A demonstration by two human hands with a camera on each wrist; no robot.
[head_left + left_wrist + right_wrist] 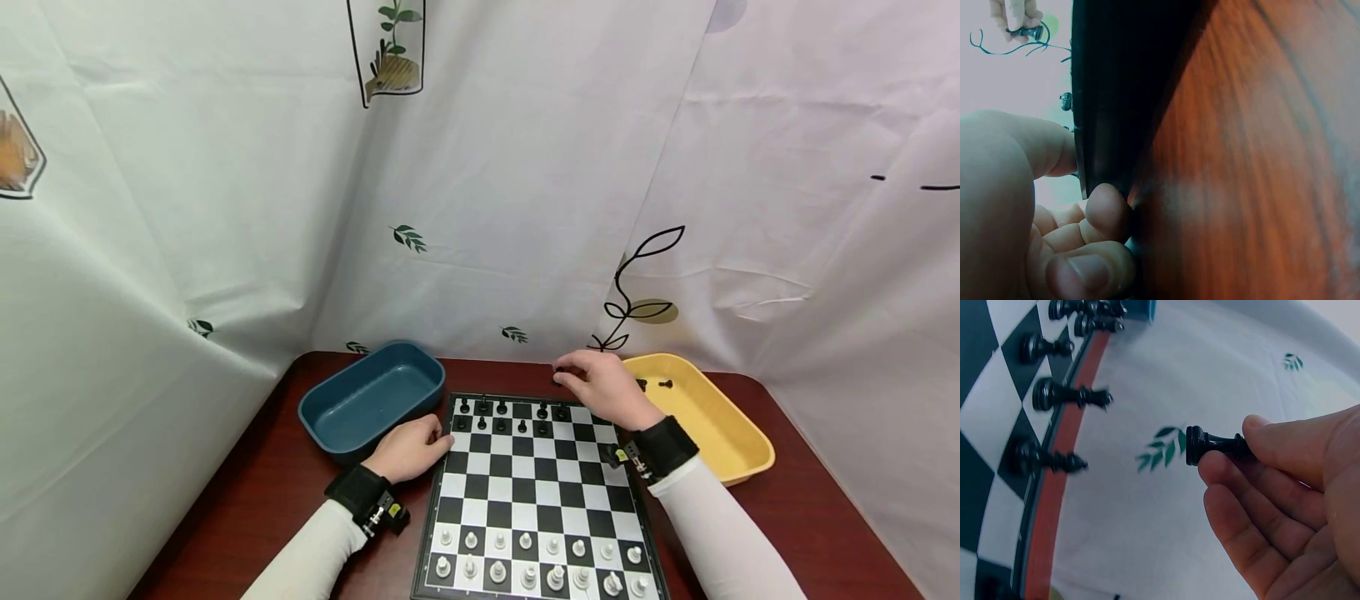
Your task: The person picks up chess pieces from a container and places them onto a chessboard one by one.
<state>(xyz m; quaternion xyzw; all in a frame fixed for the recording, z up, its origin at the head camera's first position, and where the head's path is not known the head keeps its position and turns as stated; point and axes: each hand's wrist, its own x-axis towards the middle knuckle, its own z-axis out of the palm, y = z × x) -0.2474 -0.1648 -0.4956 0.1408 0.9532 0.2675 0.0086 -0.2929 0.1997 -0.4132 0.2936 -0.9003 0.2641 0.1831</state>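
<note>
A black-and-white chessboard (501,465) lies on the table. My left hand (408,448) is at its left side; in the left wrist view the fingers pinch the dark board edge (1116,81). Above the far right part of the board, my right hand (603,387) pinches a black chess piece (1216,445) between thumb and fingers. The piece lies sideways in the grip, base pointing left in the right wrist view, its top hidden by the fingers. Several black pieces (502,407) stand on the two far rows, mostly at the left. White pieces (498,572) fill the two near rows.
A yellow tray (738,442) with a few black pieces (665,383) in it stands right of the board. To the left is a dark blue tray (322,425). A printed white cloth (480,208) hangs behind the reddish-brown table (225,517).
</note>
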